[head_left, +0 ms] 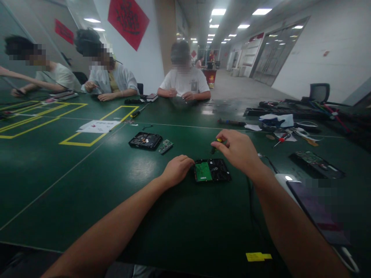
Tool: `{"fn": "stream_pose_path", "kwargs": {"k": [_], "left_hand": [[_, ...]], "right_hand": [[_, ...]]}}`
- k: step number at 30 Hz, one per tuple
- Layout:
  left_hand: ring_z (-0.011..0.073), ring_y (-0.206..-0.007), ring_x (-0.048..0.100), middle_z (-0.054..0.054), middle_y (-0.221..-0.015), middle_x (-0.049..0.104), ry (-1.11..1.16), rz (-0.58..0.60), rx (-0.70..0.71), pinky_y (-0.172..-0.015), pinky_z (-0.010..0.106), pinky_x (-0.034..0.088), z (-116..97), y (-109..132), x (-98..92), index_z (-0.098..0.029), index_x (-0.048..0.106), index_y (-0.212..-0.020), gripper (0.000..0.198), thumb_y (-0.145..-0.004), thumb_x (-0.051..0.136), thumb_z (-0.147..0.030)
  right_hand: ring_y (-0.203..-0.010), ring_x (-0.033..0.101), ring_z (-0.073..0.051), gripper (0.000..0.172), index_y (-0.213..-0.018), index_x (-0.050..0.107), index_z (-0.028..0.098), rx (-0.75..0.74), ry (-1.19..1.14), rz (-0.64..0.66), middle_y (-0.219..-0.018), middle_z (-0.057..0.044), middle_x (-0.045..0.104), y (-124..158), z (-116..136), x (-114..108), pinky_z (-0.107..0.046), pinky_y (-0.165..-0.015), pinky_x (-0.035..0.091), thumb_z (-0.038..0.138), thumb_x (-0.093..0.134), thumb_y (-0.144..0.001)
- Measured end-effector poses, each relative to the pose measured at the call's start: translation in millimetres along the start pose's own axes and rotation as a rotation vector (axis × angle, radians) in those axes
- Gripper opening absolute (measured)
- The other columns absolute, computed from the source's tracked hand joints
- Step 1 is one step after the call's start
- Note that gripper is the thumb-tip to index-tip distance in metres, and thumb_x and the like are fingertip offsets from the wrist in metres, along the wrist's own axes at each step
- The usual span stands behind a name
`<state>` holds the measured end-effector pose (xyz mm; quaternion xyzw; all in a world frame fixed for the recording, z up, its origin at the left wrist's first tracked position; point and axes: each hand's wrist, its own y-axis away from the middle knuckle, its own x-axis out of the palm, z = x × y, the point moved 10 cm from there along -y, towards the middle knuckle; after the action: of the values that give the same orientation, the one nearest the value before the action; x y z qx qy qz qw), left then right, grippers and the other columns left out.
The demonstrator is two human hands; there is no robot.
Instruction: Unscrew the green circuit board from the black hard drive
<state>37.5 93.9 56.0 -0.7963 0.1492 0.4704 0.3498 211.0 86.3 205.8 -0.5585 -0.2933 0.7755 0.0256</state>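
Note:
A black hard drive (217,172) with a green circuit board (203,172) on top lies on the green table (87,185) in front of me. My left hand (176,170) is curled against the drive's left edge, fingers closed on it. My right hand (237,148) hovers just above the drive, pinched round a small screwdriver with a yellow cap (218,140), tip pointing down at the drive.
A second opened drive (145,140) and a loose green board (165,146) lie further left. Another drive (317,164) and tools sit at right, a dark tablet (319,212) near my right arm. Three people sit across the table. Yellow tape marks the left side.

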Motion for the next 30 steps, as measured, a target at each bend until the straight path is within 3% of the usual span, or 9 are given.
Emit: {"fn": "stream_pose_path", "kwargs": {"k": [7, 10, 17, 24, 30], "left_hand": [[0.0238, -0.097, 0.066, 0.008, -0.105, 0.071, 0.001, 0.032, 0.082, -0.089, 0.038, 0.054, -9.5, 0.3, 1.2, -0.02, 0.071, -0.106, 0.021, -0.109, 0.054, -0.032], [0.0241, -0.099, 0.066, 0.008, -0.106, 0.072, 0.02, 0.022, 0.08, -0.089, 0.038, 0.054, -8.1, 0.7, 2.2, -0.02, 0.071, -0.106, 0.019, -0.109, 0.055, -0.03], [0.0234, -0.099, 0.068, 0.008, -0.104, 0.072, 0.097, 0.011, 0.076, -0.089, 0.038, 0.056, -6.6, 0.7, 0.2, -0.02, 0.073, -0.106, 0.018, -0.108, 0.056, -0.028], [0.0228, -0.099, 0.068, 0.008, -0.103, 0.073, 0.114, 0.013, 0.068, -0.091, 0.039, 0.056, -5.9, 0.9, 0.6, -0.021, 0.073, -0.105, 0.018, -0.108, 0.057, -0.029], [0.0234, -0.099, 0.068, 0.008, -0.104, 0.072, 0.084, 0.013, 0.065, -0.09, 0.038, 0.056, -4.9, 1.6, 2.4, -0.021, 0.073, -0.107, 0.016, -0.107, 0.058, -0.027]], "right_hand": [[-0.099, 0.069, -0.027, 0.019, -0.104, 0.075, 0.021, -0.044, -0.052, -0.016, -0.106, -0.01, 0.076, 0.3, 7.6, -3.3, -0.041, -0.087, 0.049, 0.025, 0.057, -0.101], [-0.092, 0.07, -0.024, 0.019, -0.11, 0.074, 0.021, -0.053, -0.1, -0.02, -0.112, -0.009, 0.078, 0.9, 8.5, -5.8, -0.04, -0.087, 0.05, 0.019, 0.06, -0.098], [-0.08, 0.067, -0.023, 0.011, -0.097, 0.072, 0.021, -0.014, -0.055, -0.025, -0.099, -0.008, 0.077, 0.8, 6.6, -9.2, -0.039, -0.08, 0.049, 0.029, 0.064, -0.097], [-0.088, 0.072, -0.025, 0.018, -0.106, 0.076, 0.021, -0.036, -0.091, 0.004, -0.108, -0.008, 0.08, 1.2, 6.0, -5.6, -0.041, -0.085, 0.053, 0.021, 0.061, -0.096], [-0.109, 0.073, -0.029, 0.029, -0.114, 0.079, 0.021, -0.056, -0.075, 0.018, -0.119, -0.009, 0.08, 0.9, 7.9, -4.0, -0.045, -0.098, 0.053, 0.017, 0.056, -0.097]]}}
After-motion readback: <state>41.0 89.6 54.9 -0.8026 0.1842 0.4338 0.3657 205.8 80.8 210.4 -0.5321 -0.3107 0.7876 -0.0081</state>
